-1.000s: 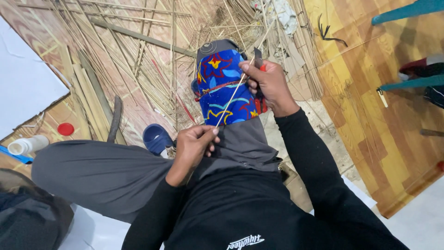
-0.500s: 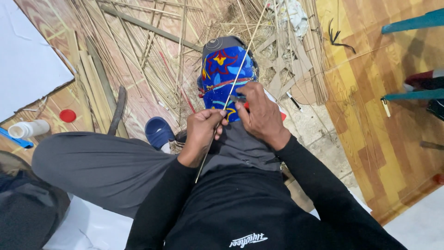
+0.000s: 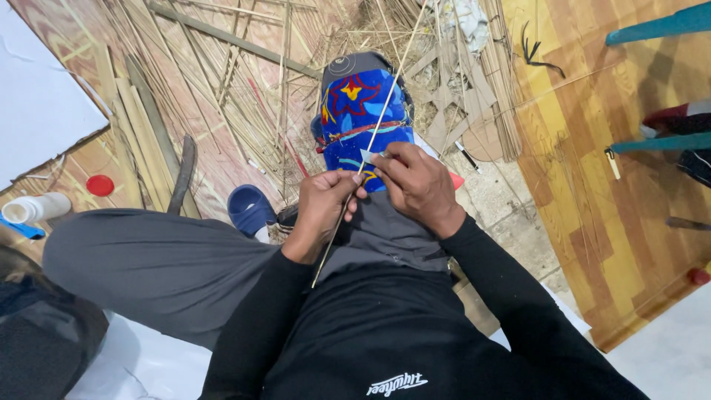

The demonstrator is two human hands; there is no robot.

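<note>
Left hand (image 3: 320, 201) fingers pinch a thin bamboo strip (image 3: 374, 133); right hand (image 3: 416, 183) grips, apparently, a small blade (image 3: 368, 155).

One head-worn view; it looks steeply down, close over the lap and the strip-littered floor (image 3: 222, 111) ahead.

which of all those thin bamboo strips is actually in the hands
The pale strip running diagonally over the blue patterned cloth, pinched by the left hand and right hand. The other strips lie loose on the floor.

White plastic bottle (image 3: 35, 208) lying at left, red cap (image 3: 100, 185) beside
</note>
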